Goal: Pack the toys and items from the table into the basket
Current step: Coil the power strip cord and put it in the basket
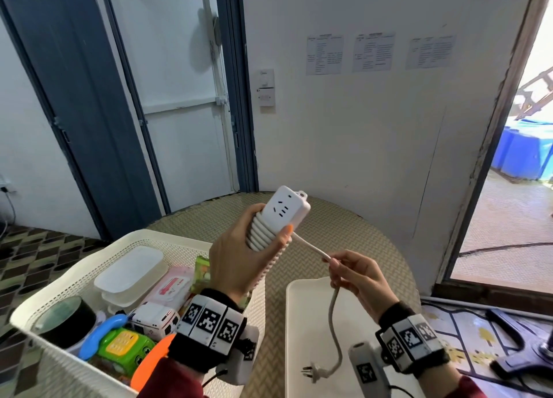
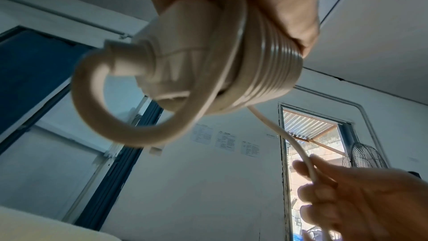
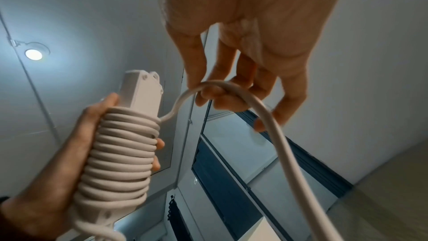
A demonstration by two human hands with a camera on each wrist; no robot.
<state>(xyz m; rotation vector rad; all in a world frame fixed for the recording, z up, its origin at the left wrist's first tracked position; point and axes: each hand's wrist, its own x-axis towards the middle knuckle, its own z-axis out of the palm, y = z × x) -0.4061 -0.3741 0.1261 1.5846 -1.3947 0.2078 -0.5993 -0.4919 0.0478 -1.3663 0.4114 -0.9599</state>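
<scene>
My left hand (image 1: 239, 257) grips a white power strip (image 1: 285, 210) held upright above the round woven table (image 1: 344, 236), with its cord wound in many turns around the body (image 3: 122, 146). A free length of cord (image 1: 308, 246) runs from the coil to my right hand (image 1: 356, 278), which pinches it between fingers and thumb (image 3: 208, 94). Below that hand the cord hangs down to its plug (image 1: 314, 371), lying on a white tray (image 1: 302, 323). In the left wrist view the strip's cord end (image 2: 185, 72) fills the frame.
A white perforated basket (image 1: 74, 281) at the left holds clear lidded containers (image 1: 130, 270), a wipes pack (image 1: 172, 287), a toy ambulance (image 1: 155, 320), a green toy phone (image 1: 119, 346) and a black round object (image 1: 64, 320). An open doorway is at the right.
</scene>
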